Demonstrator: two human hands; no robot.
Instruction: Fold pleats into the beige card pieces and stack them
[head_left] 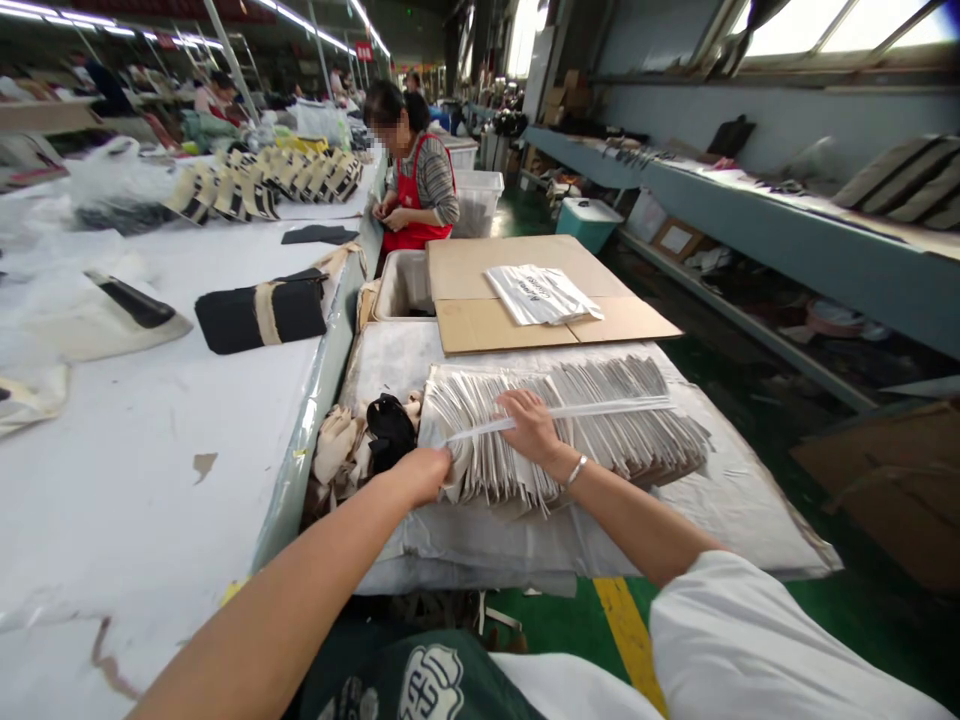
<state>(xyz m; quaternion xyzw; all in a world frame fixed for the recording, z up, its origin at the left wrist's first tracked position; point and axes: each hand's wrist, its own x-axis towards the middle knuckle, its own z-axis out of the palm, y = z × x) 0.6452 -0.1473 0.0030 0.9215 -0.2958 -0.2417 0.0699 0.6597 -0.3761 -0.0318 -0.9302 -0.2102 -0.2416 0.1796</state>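
A long row of thin grey-white sheets (630,425) stands on edge, packed closely together, with a narrow white strip (611,408) running across its top. At the row's left end, my left hand (429,474) is closed by the end of the strip, its fingertips partly hidden. My right hand (529,428) lies over the middle of the row, fingers bent together over the strip. A bracelet circles my right wrist. Just left of the row, beige and black fabric scraps (391,430) lie in a heap beside my left hand.
Behind the row, a flat cardboard sheet (480,327) carries a printed white bag (541,292). A white worktable (247,420) on the left holds a black bundle (259,312) with a beige band. A person in a red apron (409,185) sits beyond. A long bench (720,215) runs along the right.
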